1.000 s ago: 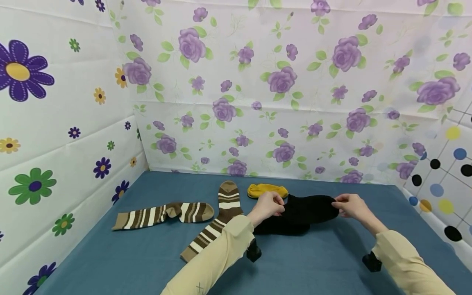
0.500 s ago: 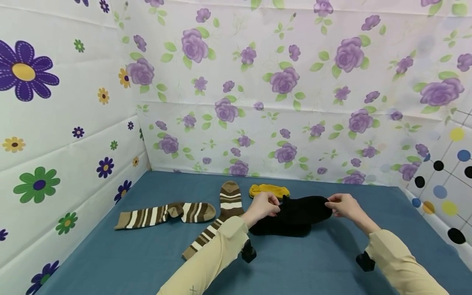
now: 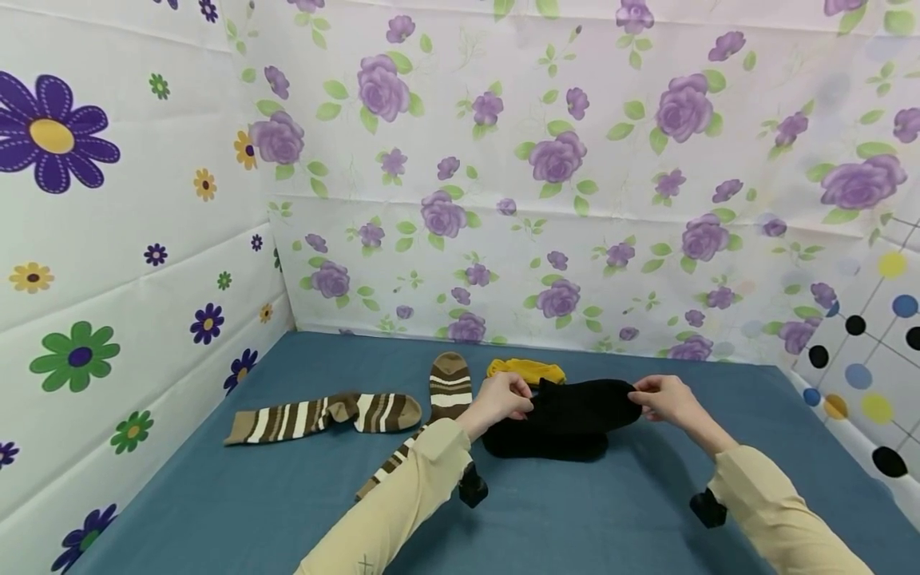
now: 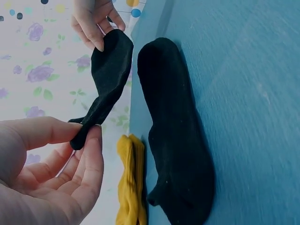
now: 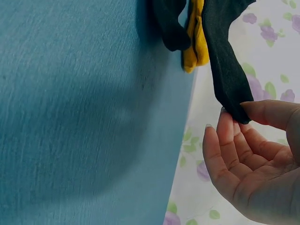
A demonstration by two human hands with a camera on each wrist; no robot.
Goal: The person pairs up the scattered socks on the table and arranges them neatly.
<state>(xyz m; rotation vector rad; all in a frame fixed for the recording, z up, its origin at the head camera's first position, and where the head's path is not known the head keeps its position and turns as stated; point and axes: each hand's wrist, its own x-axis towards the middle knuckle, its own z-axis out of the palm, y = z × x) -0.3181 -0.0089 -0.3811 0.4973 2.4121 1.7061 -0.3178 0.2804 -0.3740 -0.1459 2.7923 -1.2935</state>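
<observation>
A black ankle sock (image 3: 585, 405) is stretched between both hands, held up off the blue tabletop. My left hand (image 3: 497, 399) pinches its left end between thumb and fingers; the left wrist view shows this grip on the black sock (image 4: 112, 70) closely. At the other end, the right hand (image 3: 668, 399) pinches the tip, with thumb over fingers in the right wrist view. A second black sock (image 4: 176, 131) lies flat on the table below the held one. Just behind them rests a folded yellow sock bundle (image 3: 526, 371).
Two brown-and-white striped socks lie to the left: one striped sock (image 3: 323, 417) sideways, another striped sock (image 3: 450, 387) slanting, partly hidden by the left forearm. Flowered sheets (image 3: 460, 160) wall the back and left of the blue table (image 3: 287, 511); a dotted sheet hangs at right.
Both hands have shifted slightly left with the held black sock, bringing it more squarely over the second one. The pinch at each end has stayed.
</observation>
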